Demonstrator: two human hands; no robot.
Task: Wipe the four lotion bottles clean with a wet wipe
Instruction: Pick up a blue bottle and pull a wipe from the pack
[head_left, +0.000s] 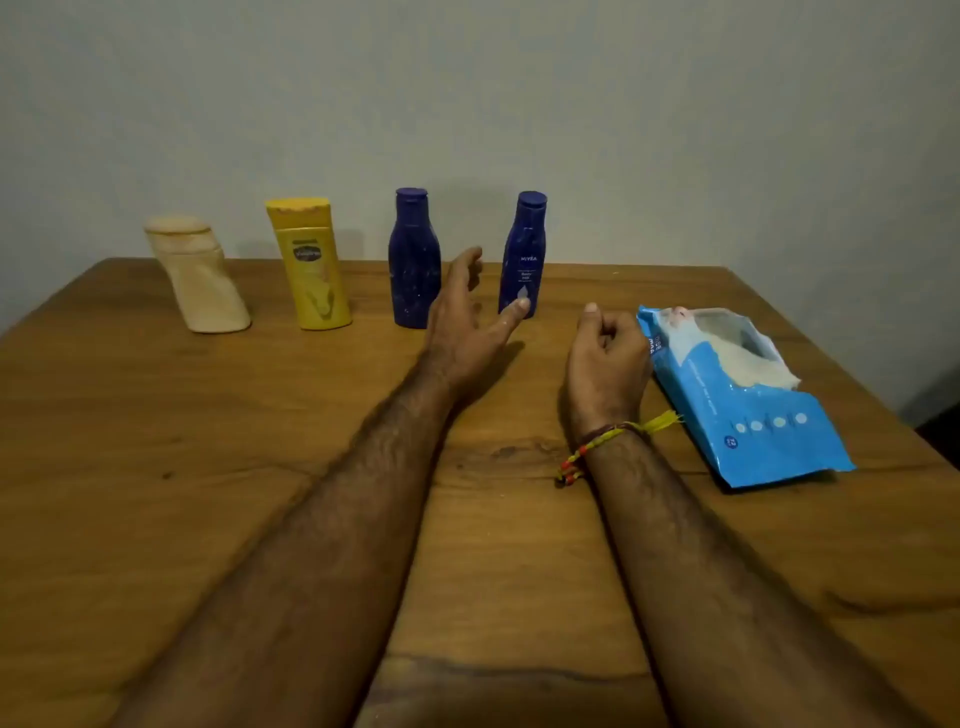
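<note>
A row of bottles stands upright at the far side of the wooden table (208, 467): a beige bottle (200, 275), a yellow bottle (311, 265), a dark blue bottle (413, 257) and a second dark blue bottle (522, 254) with a white label. My left hand (462, 317) is open with fingers spread, just in front of the gap between the two blue bottles, touching neither. My right hand (605, 358) holds nothing, its fingers curled loosely, just left of a blue wet wipe pack (737, 400). The pack lies flat and open, with a white wipe showing.
A plain wall rises right behind the bottles. The table's right edge runs close behind the wipe pack. A thread bracelet (597, 441) circles my right wrist.
</note>
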